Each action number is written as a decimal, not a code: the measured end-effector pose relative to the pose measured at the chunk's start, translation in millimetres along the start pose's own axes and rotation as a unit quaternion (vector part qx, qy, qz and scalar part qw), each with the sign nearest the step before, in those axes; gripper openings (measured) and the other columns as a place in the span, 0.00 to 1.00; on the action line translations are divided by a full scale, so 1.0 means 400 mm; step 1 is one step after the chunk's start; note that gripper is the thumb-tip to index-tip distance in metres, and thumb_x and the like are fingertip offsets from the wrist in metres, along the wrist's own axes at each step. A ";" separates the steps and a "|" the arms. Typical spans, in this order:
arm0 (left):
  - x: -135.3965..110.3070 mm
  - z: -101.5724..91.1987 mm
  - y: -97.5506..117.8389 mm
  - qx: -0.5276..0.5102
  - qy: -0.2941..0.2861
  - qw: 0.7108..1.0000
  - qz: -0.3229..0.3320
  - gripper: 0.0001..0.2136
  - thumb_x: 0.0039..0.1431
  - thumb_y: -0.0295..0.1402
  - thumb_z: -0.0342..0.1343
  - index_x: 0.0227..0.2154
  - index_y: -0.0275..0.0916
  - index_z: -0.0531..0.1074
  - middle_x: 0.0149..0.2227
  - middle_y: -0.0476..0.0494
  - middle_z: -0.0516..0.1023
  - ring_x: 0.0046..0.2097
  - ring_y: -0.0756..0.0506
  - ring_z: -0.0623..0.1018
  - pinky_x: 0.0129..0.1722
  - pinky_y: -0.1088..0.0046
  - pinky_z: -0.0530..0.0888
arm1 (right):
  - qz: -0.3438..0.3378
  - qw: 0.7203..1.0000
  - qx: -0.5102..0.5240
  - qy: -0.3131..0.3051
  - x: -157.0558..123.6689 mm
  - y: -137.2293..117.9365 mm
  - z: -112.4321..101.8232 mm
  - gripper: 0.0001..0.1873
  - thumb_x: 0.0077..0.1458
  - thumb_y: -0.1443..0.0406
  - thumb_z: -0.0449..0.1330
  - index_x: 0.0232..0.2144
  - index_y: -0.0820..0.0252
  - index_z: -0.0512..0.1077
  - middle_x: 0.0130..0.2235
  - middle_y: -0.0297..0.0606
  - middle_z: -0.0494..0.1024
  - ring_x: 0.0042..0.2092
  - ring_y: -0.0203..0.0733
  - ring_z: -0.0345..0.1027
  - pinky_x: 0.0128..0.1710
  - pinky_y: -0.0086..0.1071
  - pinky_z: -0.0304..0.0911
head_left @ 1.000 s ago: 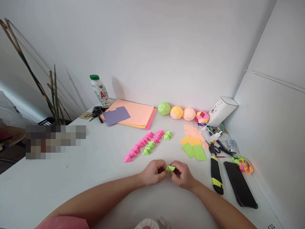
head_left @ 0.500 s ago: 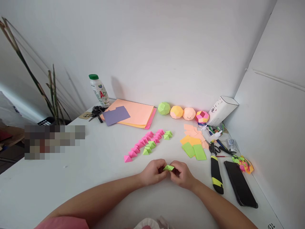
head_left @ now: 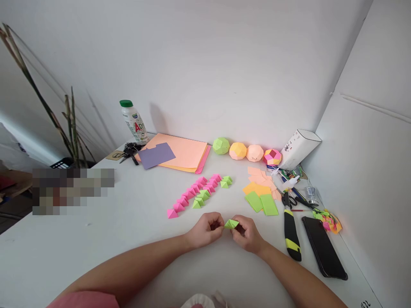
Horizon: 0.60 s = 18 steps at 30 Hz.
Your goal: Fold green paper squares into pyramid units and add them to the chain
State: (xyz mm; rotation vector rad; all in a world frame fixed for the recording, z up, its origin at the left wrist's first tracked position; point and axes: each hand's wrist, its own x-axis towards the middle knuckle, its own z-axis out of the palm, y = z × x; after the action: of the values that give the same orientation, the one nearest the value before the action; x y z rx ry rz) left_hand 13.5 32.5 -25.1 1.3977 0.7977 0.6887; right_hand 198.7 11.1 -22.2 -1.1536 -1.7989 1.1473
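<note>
A small folded green paper piece [head_left: 231, 224] is held up between my two hands, its creases showing a triangular face. My right hand [head_left: 247, 234] pinches its right end between thumb and fingers. My left hand [head_left: 207, 231] is closed in a pinch at its left corner, the fingertips touching the tip. Beyond them stand rows of folded pink paper pieces [head_left: 187, 196] and several folded green pieces [head_left: 201, 199], with another green group [head_left: 226, 182] to their right. Flat green paper rectangles [head_left: 269, 204] lie right of the hands, over orange ones [head_left: 257, 188].
Paper balls [head_left: 238, 151] line the wall. Coloured sheets [head_left: 183, 152], a purple paper [head_left: 157, 155], keys [head_left: 131, 149] and a bottle [head_left: 134, 122] sit at back left. A yellow-black cutter [head_left: 292, 233], scissors [head_left: 289, 200], phone [head_left: 324, 247] and glue bottle [head_left: 290, 183] lie right.
The folded green paper has shifted slightly right and turned, showing more of its triangular face. My left fingers have drawn back a little, to its left corner.
</note>
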 end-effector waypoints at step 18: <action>0.007 -0.003 -0.020 -0.101 -0.017 0.995 -0.002 0.08 0.55 0.33 0.54 0.30 0.38 0.59 0.24 0.54 0.67 0.23 0.55 0.67 0.23 0.78 0.61 | -0.012 0.999 -0.002 0.031 -0.007 0.024 0.008 0.18 0.48 0.71 0.56 0.43 0.58 0.62 0.30 0.33 0.69 0.24 0.32 0.60 0.22 0.26 0.57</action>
State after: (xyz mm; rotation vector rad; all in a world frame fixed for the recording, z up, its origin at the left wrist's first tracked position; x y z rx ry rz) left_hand 13.7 34.8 -33.2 1.2207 0.6838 0.7198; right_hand 199.7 9.7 -32.5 -1.1539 -1.7632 1.0829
